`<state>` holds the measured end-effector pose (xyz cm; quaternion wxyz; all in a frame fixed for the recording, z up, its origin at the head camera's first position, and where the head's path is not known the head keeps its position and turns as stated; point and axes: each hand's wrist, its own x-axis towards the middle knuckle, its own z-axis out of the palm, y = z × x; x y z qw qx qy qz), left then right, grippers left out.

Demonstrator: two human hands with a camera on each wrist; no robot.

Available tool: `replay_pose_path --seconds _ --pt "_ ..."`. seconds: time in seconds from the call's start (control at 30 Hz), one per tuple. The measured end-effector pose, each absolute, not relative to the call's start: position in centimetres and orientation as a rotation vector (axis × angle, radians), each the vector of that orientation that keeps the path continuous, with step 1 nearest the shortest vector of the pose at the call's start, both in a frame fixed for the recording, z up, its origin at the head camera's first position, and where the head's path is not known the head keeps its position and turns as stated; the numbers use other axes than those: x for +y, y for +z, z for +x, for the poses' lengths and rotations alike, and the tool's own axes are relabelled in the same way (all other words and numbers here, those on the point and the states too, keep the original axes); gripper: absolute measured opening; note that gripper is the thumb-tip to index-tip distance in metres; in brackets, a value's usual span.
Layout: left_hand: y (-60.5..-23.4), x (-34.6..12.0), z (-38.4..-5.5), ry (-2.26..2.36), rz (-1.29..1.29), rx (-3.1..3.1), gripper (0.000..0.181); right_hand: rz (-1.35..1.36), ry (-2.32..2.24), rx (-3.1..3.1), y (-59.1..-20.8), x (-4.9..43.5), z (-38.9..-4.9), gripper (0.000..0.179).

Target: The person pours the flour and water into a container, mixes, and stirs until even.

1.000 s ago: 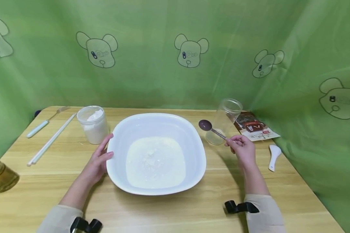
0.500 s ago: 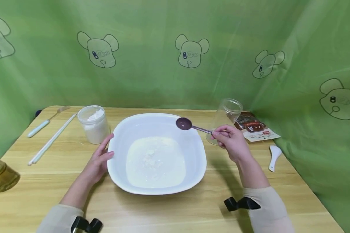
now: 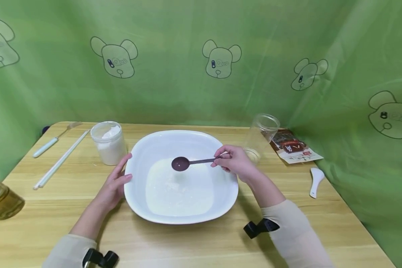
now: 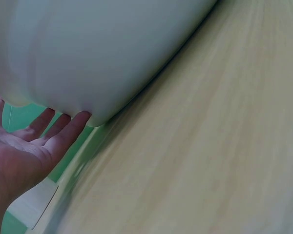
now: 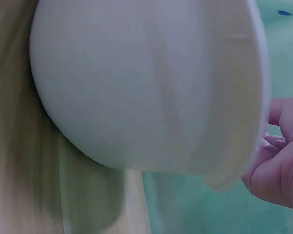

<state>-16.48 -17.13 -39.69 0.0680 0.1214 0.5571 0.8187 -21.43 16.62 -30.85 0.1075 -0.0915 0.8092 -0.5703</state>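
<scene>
A wide, rounded white basin (image 3: 137,193) sits upright, a pale, faintly lumpy layer (image 3: 174,201) across its floor. Over its middle, a dark purple spoon (image 3: 181,163) points its handle toward three o'clock.

Noted: wooden table (image 3: 187,245), pale and straight-grained. Bears near its middle a white basin (image 3: 174,137), set upright. Carries an open jar (image 3: 112,150) of white powder just beside the basin at left. Supports, farther left, a pair of whitish sticks (image 3: 62,159) and, left of these, a fork (image 3: 50,144) with pale blue handle. Shows at the view's left edge a bottle (image 3: 3,203) of amber liquid, partly cut off. Bears, to the right, a see-through container (image 3: 259,134), upright, with a printed brown-and-white packet (image 3: 293,146) just beside it; nearer, a white spoon (image 3: 316,180).
</scene>
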Motion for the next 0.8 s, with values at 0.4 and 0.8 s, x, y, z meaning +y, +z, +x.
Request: replay_pose_path --seconds 0.4,0.8 --pt "-39.6 -17.1 -16.5 2.459 0.342 1.685 0.062 -0.308 -1.403 2.418 -31.6 13.5 -22.4 0.017" --pt "-39.8 -17.1 -16.6 2.462 0.339 1.689 0.063 -0.392 -1.148 2.552 -31.8 13.1 -22.3 0.009"
